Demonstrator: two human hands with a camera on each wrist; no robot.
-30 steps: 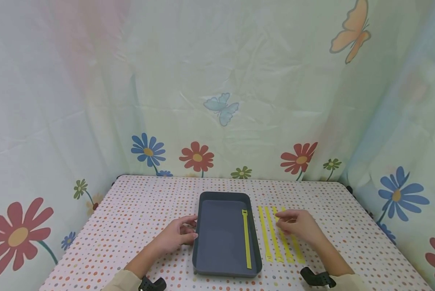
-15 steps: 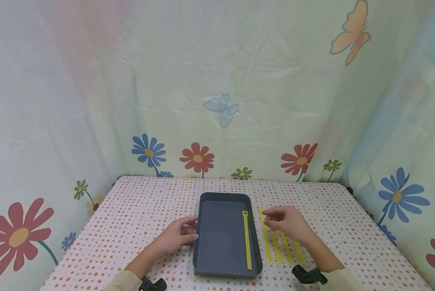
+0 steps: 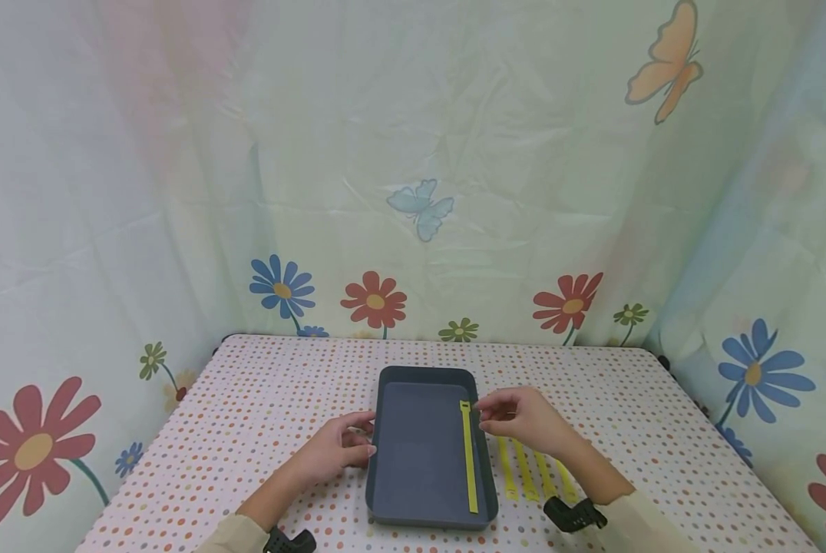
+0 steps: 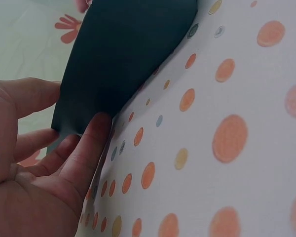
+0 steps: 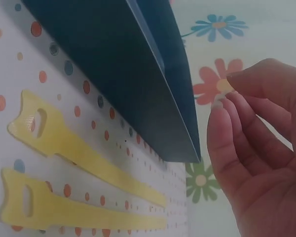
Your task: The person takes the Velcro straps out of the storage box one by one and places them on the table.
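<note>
A dark grey rectangular tray [image 3: 416,453] sits on the table. One yellow hook-and-loop cable tie [image 3: 470,461] lies lengthwise inside it, along the right wall. My left hand [image 3: 326,452] is at the tray's left side; in the left wrist view its fingertips touch the dark outer wall [image 4: 123,54]. Over the tray's right rim hovers my right hand [image 3: 526,422], fingers loosely bent and nothing visible between them. Several more yellow cable ties [image 3: 526,476] lie side by side on the table right of the tray, their far ends hidden under that hand. Two slotted ends [image 5: 32,123] show in the right wrist view.
The table [image 3: 289,384] has a white cover with coloured dots. Behind it and at both sides hangs a pale curtain [image 3: 523,153] printed with flowers and butterflies. Each wrist wears a black strapped device [image 3: 575,514].
My right hand has moved left from above the cable ties on the table to the tray's right rim. The left hand, the tray and the tie inside it stay in place.
</note>
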